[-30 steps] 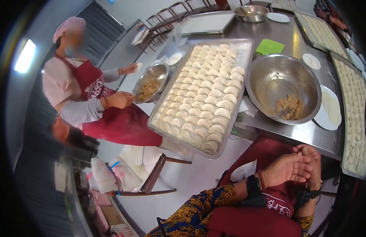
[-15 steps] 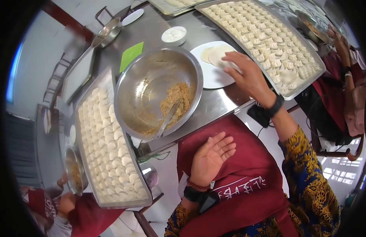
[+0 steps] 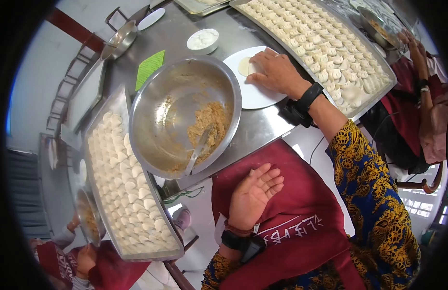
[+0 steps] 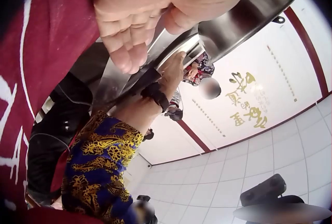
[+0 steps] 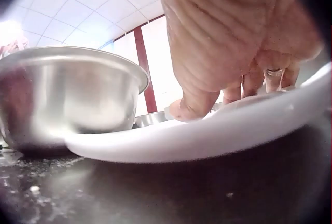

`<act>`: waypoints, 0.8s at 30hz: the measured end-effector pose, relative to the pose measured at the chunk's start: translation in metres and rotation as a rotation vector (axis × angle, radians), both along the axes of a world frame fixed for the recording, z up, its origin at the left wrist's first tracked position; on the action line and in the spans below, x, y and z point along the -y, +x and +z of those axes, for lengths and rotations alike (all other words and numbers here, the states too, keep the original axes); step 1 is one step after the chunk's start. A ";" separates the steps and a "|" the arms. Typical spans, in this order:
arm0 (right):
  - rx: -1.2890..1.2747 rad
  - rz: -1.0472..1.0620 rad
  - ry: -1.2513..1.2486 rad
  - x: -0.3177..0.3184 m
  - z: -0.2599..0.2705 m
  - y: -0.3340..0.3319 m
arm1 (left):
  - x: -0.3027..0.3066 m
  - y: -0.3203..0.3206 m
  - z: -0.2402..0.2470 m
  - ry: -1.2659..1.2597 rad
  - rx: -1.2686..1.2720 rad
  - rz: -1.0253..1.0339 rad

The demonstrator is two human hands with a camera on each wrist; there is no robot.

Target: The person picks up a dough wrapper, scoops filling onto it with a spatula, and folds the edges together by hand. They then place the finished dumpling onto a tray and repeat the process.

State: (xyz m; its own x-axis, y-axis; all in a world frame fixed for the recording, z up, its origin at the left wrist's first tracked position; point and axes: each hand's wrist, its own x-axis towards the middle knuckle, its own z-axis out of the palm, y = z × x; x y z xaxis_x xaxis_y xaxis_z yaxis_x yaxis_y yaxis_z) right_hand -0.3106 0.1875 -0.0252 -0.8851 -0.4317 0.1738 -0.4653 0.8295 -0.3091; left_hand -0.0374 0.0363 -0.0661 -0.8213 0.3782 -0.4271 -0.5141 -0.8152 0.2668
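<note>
In the head view, my right hand (image 3: 277,72) reaches over a white plate (image 3: 259,99), fingers bent down onto round dumpling wrappers (image 3: 244,66) lying there. Seen from the right wrist, the thumb (image 5: 192,106) and the other fingers stand apart at the plate, with a pale wrapper edge beneath them. My left hand (image 3: 253,198) rests palm up above the red apron, fingers loosely bent and holding nothing. Just left of the plate sits a large steel bowl (image 3: 154,137) with minced filling (image 3: 207,118). A metal utensil (image 3: 197,153) leans in it, its handle at the near rim.
Trays of dumplings stand on both sides, one on the left (image 3: 125,193) and one at upper right (image 3: 325,58). A small bowl of white powder (image 3: 203,40) and a green cloth (image 3: 149,69) lie beyond the steel bowl. Other people work at left and right.
The view has swung right. My hands, together a second ago, have parted; the right moved out and down onto the wrappers, while the left stays palm up. The utensil has come into view.
</note>
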 end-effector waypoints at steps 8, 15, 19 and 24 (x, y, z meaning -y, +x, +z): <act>0.067 0.078 0.031 -0.004 0.012 0.038 | -0.002 0.005 0.002 -0.028 0.005 -0.002; 0.216 0.165 -0.391 -0.044 0.012 0.060 | -0.003 0.006 0.004 -0.030 0.000 0.015; -0.142 0.206 -0.170 -0.053 -0.003 0.086 | -0.003 0.007 0.004 -0.052 0.015 0.015; -0.267 0.085 -0.196 -0.047 -0.025 0.095 | -0.004 0.008 0.002 -0.040 0.021 0.025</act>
State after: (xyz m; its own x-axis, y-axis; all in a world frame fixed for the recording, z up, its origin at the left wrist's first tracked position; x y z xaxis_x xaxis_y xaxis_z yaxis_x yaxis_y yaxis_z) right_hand -0.2159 0.2343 -0.0503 -0.7596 -0.4371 0.4817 -0.6159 0.7213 -0.3168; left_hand -0.0289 0.0399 -0.0636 -0.8211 0.3399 -0.4586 -0.4994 -0.8168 0.2889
